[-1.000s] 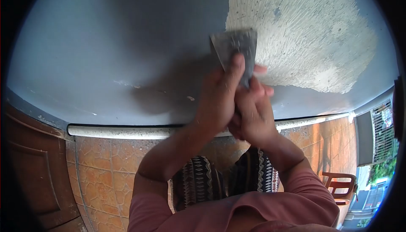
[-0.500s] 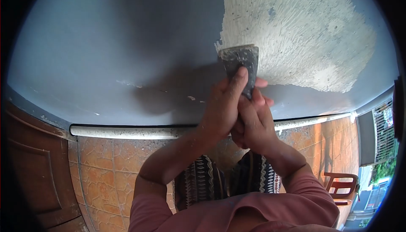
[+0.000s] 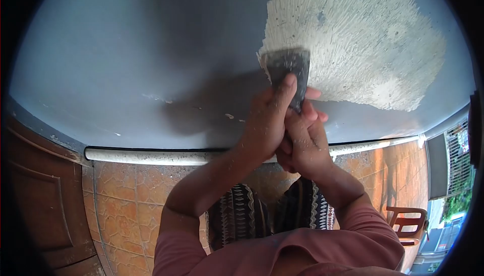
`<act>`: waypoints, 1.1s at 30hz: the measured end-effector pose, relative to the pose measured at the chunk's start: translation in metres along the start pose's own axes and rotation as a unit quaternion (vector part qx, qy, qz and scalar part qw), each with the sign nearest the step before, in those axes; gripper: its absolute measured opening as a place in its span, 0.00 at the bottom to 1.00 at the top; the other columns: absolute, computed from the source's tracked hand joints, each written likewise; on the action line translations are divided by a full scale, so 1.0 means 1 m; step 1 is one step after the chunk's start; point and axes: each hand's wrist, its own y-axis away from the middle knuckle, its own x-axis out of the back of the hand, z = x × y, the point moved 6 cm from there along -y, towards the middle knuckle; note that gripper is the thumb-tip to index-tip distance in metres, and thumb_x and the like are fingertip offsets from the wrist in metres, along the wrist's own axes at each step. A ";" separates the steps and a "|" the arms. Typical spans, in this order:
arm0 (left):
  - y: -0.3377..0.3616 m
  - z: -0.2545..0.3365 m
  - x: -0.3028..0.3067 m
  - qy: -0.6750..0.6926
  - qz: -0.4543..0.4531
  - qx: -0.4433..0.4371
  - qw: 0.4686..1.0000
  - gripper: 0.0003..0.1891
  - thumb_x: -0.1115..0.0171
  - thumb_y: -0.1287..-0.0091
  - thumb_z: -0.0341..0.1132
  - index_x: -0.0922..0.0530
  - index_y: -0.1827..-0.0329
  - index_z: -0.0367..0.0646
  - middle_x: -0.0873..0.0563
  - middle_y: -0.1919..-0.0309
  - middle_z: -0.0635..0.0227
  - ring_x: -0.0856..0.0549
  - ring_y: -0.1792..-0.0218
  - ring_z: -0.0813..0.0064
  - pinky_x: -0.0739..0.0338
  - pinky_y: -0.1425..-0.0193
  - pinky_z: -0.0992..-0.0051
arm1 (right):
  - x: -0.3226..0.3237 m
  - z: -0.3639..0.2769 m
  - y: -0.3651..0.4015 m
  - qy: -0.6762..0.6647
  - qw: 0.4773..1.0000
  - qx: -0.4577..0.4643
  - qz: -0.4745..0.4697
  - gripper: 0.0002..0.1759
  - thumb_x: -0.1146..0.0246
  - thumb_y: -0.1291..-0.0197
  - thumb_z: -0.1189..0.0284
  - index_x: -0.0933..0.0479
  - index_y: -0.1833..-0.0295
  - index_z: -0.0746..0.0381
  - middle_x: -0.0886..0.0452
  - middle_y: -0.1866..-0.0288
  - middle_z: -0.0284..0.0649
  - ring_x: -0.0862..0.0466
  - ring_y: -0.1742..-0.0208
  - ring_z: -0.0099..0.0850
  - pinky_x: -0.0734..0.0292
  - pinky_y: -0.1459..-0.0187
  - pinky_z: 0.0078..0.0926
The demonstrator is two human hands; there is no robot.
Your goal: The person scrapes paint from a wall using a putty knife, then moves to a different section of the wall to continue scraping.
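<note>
Scraper (image 3: 298,69): While two bare hands grip it, its blurred blade (image 3: 281,63) points up the blue-gray wall (image 3: 101,59), over the pale, ridged patch's (image 3: 358,39) lower-left edge; contact cannot be confirmed.
Left hand (image 3: 262,127): Closed around the scraper, thumb laid along its face, well placed to steady the angle.
Right hand (image 3: 308,150): Wrapped near the lower end, partly hidden, apparently backing the push.
Blade angle: Low and even appears best; a dipped corner could gouge the surface.
Stroke: Short, firm passes at the ragged edge look soundest.
Below: A white pipe (image 3: 141,156) lines the wall's foot, beside orange floor tiles (image 3: 118,200).
</note>
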 end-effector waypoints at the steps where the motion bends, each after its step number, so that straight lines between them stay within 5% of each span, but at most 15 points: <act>1: 0.001 -0.006 0.002 0.001 -0.010 0.004 1.000 0.30 0.56 0.27 0.55 0.22 0.55 0.31 0.20 0.75 0.64 0.13 0.65 0.68 0.21 0.65 0.77 | 0.001 0.006 0.002 -0.001 1.000 -0.016 0.007 0.10 0.56 0.28 0.67 0.34 0.51 0.61 0.34 0.84 0.30 0.33 0.89 0.20 0.40 0.88 0.18; 6: -0.012 0.032 0.002 0.000 0.024 -0.031 0.999 0.30 0.54 0.28 0.56 0.21 0.55 0.31 0.19 0.73 0.64 0.13 0.66 0.69 0.20 0.61 0.76 | -0.010 -0.021 -0.023 0.029 0.998 0.036 -0.036 0.10 0.56 0.29 0.69 0.35 0.49 0.62 0.31 0.81 0.33 0.31 0.87 0.21 0.38 0.86 0.19; 9: 0.003 0.011 0.003 0.008 -0.005 0.039 0.999 0.30 0.54 0.28 0.56 0.21 0.55 0.32 0.18 0.73 0.64 0.13 0.65 0.70 0.20 0.62 0.77 | -0.008 -0.007 -0.001 0.040 0.998 0.041 0.014 0.10 0.55 0.29 0.69 0.35 0.49 0.64 0.30 0.79 0.33 0.29 0.83 0.21 0.37 0.84 0.19; 14: -0.007 0.017 0.010 -0.006 -0.004 0.018 1.000 0.31 0.54 0.28 0.56 0.21 0.55 0.31 0.18 0.73 0.64 0.13 0.66 0.69 0.20 0.61 0.76 | -0.010 -0.009 -0.017 0.051 0.996 0.068 0.039 0.10 0.56 0.29 0.69 0.36 0.49 0.63 0.29 0.79 0.34 0.30 0.84 0.20 0.38 0.85 0.18; 17: -0.008 0.040 0.003 -0.023 -0.014 -0.011 1.000 0.31 0.54 0.28 0.56 0.21 0.56 0.29 0.19 0.74 0.63 0.13 0.66 0.67 0.20 0.60 0.75 | -0.020 -0.026 -0.015 0.012 0.998 0.052 -0.033 0.10 0.56 0.28 0.69 0.36 0.50 0.62 0.29 0.79 0.34 0.31 0.85 0.19 0.39 0.86 0.17; 21: 0.001 0.005 0.011 -0.011 -0.018 0.038 0.999 0.32 0.54 0.28 0.57 0.22 0.55 0.29 0.20 0.73 0.63 0.13 0.65 0.67 0.20 0.62 0.76 | -0.011 0.009 -0.003 0.000 0.999 0.020 0.036 0.08 0.57 0.28 0.69 0.36 0.53 0.61 0.32 0.80 0.33 0.32 0.87 0.19 0.39 0.87 0.18; 22: 0.000 0.011 0.010 -0.018 -0.007 0.041 0.999 0.32 0.54 0.28 0.57 0.22 0.55 0.29 0.20 0.73 0.63 0.13 0.64 0.67 0.20 0.62 0.76 | -0.012 0.001 -0.007 0.013 0.996 0.073 0.041 0.08 0.56 0.28 0.69 0.35 0.54 0.60 0.32 0.81 0.33 0.33 0.88 0.21 0.40 0.88 0.19; 26: -0.008 0.035 0.000 0.009 -0.011 0.007 1.000 0.30 0.54 0.28 0.56 0.21 0.55 0.32 0.20 0.73 0.64 0.13 0.64 0.68 0.20 0.63 0.79 | -0.021 -0.028 -0.023 0.030 0.997 0.064 -0.022 0.12 0.58 0.27 0.59 0.37 0.52 0.55 0.37 0.84 0.30 0.36 0.91 0.21 0.41 0.90 0.19; 29: 0.002 0.028 0.000 -0.021 -0.022 0.027 0.999 0.30 0.55 0.27 0.55 0.21 0.56 0.31 0.20 0.75 0.65 0.13 0.65 0.67 0.20 0.63 0.76 | -0.020 -0.016 0.004 -0.012 1.000 0.012 0.018 0.08 0.57 0.27 0.68 0.36 0.52 0.60 0.35 0.83 0.32 0.34 0.89 0.21 0.40 0.89 0.19; 33: -0.002 0.022 0.002 -0.006 -0.019 0.016 1.000 0.29 0.54 0.27 0.53 0.21 0.57 0.30 0.20 0.76 0.65 0.14 0.66 0.66 0.20 0.60 0.74 | -0.018 -0.009 -0.004 -0.032 0.999 0.016 0.003 0.07 0.56 0.27 0.67 0.37 0.54 0.58 0.34 0.83 0.32 0.33 0.89 0.21 0.39 0.88 0.19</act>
